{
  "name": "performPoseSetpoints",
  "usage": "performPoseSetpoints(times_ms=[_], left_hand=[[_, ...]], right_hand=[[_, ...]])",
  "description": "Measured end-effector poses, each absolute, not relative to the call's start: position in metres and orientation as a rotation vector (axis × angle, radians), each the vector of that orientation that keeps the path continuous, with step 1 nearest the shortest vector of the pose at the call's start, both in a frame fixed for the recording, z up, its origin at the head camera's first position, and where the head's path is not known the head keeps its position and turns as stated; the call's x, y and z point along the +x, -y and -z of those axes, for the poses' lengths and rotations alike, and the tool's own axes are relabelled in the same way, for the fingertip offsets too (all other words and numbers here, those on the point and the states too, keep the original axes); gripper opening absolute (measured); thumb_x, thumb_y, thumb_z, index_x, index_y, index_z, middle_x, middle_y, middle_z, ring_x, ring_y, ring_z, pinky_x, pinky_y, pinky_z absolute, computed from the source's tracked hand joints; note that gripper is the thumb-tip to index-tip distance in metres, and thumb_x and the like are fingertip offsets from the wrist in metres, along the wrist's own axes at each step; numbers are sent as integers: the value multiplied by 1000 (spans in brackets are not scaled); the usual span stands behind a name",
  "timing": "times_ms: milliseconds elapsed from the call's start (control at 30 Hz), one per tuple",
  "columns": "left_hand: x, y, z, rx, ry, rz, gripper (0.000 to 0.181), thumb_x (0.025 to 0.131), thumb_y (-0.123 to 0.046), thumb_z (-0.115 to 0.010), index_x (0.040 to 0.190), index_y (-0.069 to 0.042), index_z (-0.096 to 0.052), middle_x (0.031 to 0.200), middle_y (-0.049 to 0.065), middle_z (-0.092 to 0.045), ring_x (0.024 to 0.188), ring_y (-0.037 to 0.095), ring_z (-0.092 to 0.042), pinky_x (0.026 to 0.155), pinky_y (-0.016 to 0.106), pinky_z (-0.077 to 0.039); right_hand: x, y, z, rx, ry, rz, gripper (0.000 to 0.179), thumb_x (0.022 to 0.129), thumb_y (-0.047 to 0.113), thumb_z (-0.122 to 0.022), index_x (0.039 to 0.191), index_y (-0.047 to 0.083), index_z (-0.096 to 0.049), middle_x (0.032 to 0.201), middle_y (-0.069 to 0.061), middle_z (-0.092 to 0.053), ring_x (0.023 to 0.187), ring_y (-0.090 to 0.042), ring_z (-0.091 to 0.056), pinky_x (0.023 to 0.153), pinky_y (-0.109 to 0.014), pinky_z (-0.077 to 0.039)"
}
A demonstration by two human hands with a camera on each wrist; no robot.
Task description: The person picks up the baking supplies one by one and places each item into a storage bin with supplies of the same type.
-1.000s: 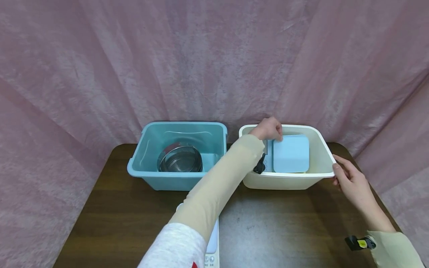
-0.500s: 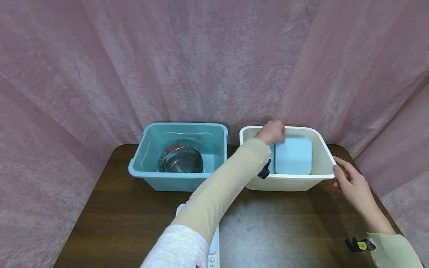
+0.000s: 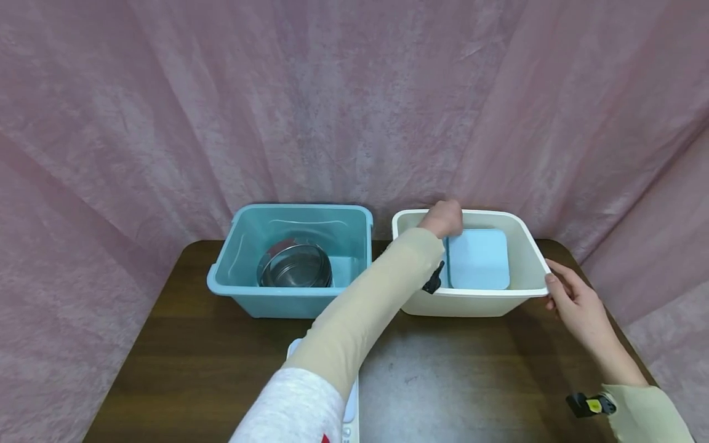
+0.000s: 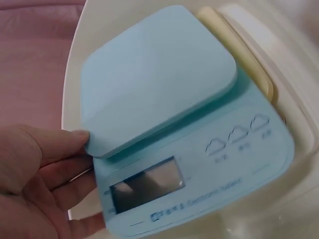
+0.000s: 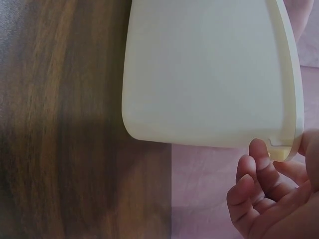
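Observation:
A light-blue kitchen scale with a square platform and a dark display lies tilted in the white bin. My left hand reaches across into this bin. In the left wrist view, the left hand's thumb is at the platform's corner and its fingers go under the scale's side, gripping it. At the bin's right end my right hand pinches the rim, thumb above and fingers below. The right wrist view has the curled right fingers beneath the bin's pale edge.
A yellow flat object shows under the scale. The blue bin on the left holds round metal pans. Partly covered by my left forearm, another pale scale lies on the wooden table. A pink curtain hangs behind.
My left hand has shifted slightly down at the scale's upper-left side, and less of the scale's display side shows. The right hand stays on the rim.

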State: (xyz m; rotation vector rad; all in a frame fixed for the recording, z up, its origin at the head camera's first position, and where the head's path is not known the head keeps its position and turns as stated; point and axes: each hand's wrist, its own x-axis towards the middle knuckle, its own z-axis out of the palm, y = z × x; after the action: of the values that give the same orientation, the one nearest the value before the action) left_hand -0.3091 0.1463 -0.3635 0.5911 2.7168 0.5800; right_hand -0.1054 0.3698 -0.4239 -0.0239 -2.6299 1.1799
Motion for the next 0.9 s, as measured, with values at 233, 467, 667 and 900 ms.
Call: performPoseSetpoints(times_ms=[233, 467, 667, 900], left_hand=[[-301, -129, 346, 681, -2786, -704, 44, 105, -10, -48, 63, -15, -38, 62, -3, -34, 58, 12, -33, 57, 22, -35], [-300, -121, 341, 797, -2685, -798, 43, 102, -6, -55, 63, -15, -40, 60, -4, -27, 57, 11, -22, 57, 23, -25], [-291, -113, 337, 877, -2687, -827, 17, 102, -10, -61, 92, -13, -74, 87, -5, -63, 76, 9, -51, 69, 19, -41], [-278, -96, 331, 927, -2552, -1020, 18, 104, -11, -60, 107, -8, -77, 101, 0, -69, 80, 10, -60, 71, 19, -47]], right_hand=[[-110, -370, 424, -18, 2624, -1170, 46, 112, 25, -48, 149, -1, -48, 69, 3, -61, 55, -7, -55, 49, -23, -44], [-113, -376, 427, -28, 2602, -1202, 45, 112, 22, -48, 150, -2, -47, 69, 12, -61, 56, -6, -56, 49, -22, -45], [-115, -377, 428, -10, 2591, -1224, 46, 111, 23, -49, 150, -2, -47, 70, 18, -61, 56, -5, -57, 48, -23, -46], [-120, -379, 426, -11, 2608, -1211, 48, 112, 25, -48, 151, -2, -46, 71, 16, -61, 57, -5, -56, 50, -23, -47]])
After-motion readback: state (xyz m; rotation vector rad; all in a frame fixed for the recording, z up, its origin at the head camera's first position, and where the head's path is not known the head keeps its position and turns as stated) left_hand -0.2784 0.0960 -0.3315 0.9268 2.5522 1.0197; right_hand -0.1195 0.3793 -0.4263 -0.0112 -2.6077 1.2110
